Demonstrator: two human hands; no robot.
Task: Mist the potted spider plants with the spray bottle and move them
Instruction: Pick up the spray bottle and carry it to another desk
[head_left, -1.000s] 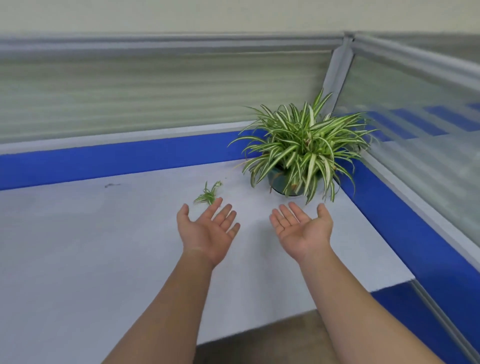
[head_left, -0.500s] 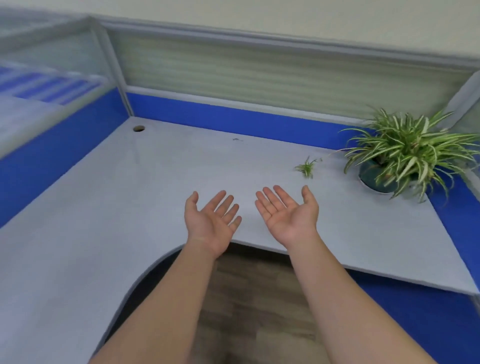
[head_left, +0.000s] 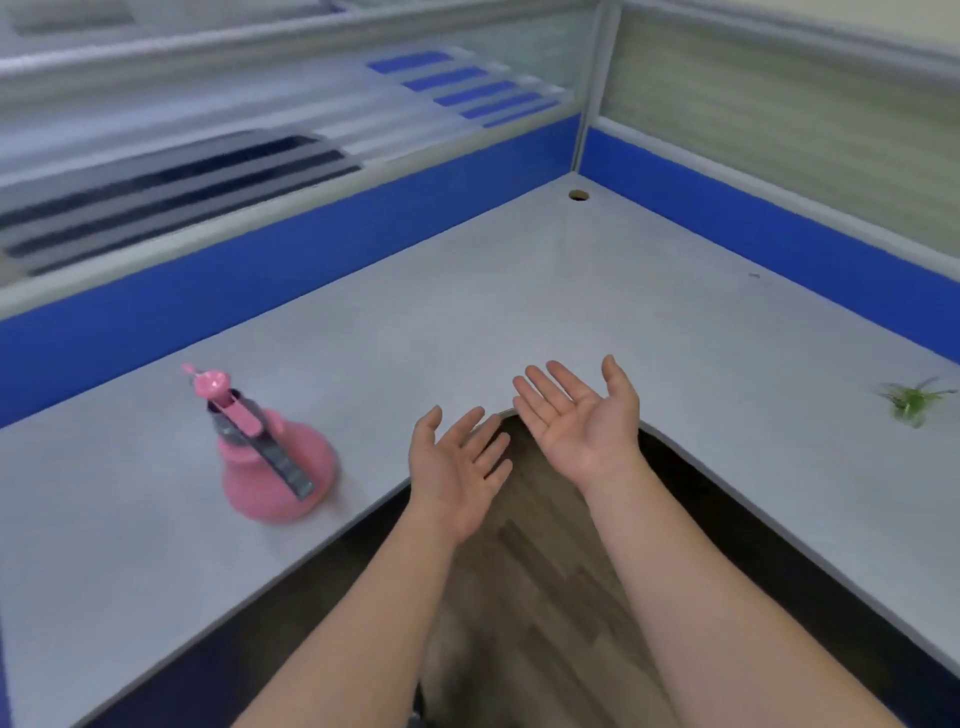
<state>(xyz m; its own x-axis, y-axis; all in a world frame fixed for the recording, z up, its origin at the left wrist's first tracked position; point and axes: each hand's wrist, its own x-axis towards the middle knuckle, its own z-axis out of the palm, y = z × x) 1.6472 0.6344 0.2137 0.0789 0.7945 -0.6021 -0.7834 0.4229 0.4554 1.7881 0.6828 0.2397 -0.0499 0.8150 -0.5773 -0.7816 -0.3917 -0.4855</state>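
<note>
Bottle (head_left: 270, 457) is what the view now takes in: the pink spray bottle stands upright on the tabletop (head_left: 519, 301), well left of the left hand (head_left: 457, 467), where a second ago the potted spider plant filled the right of the picture. That pot has gone out of sight; only a small loose plantlet (head_left: 917, 400) shows, far right of the bottle and blurred near the frame edge. The head has swung from the plant side of the corner desk to the bottle side, while both hands have kept their pose. As a judgement, this turn means misting has not begun and fetching the bottle is the step in hand; the left hand is the nearer one to it.

Both hands hover palm up over the tabletop's inner cut-out edge, right of the bottle, touching nothing. The left grip is spread, fingers straight and apart, holding nothing; the right hand (head_left: 582, 415) is likewise spread and bare, further right of the bottle.

Counted: one bottle, one plantlet, no potted plant in view, two hands, one cable hole (head_left: 578, 195) in the far corner behind and right of the bottle
</note>
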